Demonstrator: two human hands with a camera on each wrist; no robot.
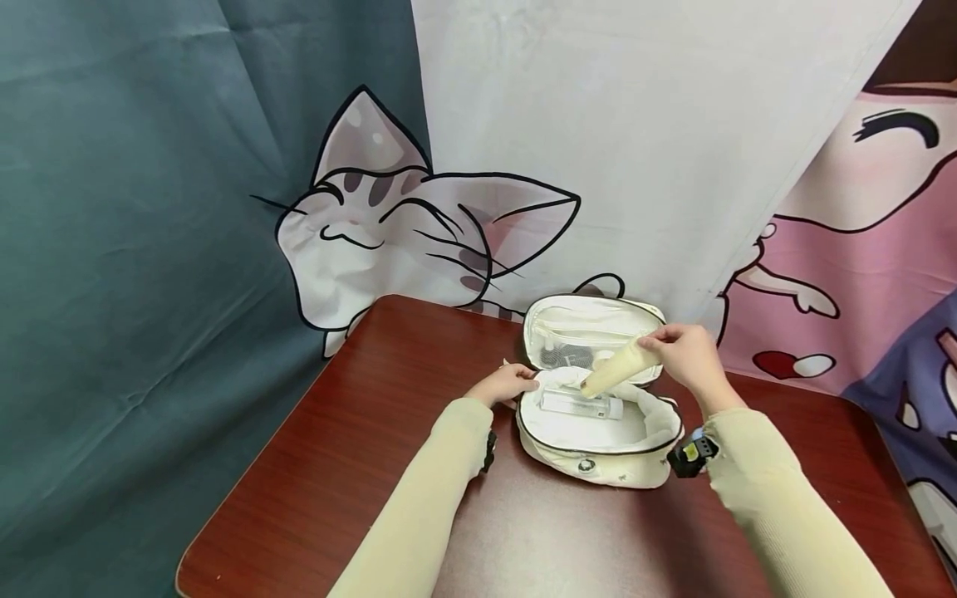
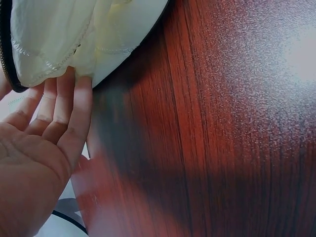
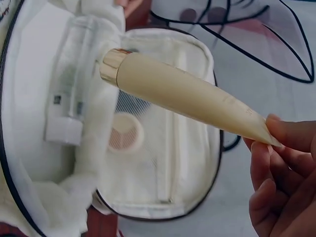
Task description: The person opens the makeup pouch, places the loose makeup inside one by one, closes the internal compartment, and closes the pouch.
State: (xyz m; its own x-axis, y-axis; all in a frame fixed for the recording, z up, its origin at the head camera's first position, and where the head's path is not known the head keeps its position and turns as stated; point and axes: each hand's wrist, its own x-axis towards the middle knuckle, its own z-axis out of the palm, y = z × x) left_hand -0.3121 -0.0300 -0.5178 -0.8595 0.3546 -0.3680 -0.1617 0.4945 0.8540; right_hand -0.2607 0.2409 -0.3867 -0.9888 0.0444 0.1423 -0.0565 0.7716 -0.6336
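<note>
A cream-coloured squeeze tube with a gold cap hangs tilted over an open white cosmetic bag. My right hand pinches the tube's flat end between thumb and fingers, its cap pointing down to the left. Inside the bag lies a clear bottle with a white cap. At the bag's left side, my left hand grips the rim; in the left wrist view, its fingers touch the pale lining. The bag's lid stands folded back, with a round beige item behind its mesh pocket.
The bag stands on a reddish-brown wooden table, near its back edge. Directly behind hangs a curtain printed with cartoon cats. A dark item shows through the lid's mesh pocket.
</note>
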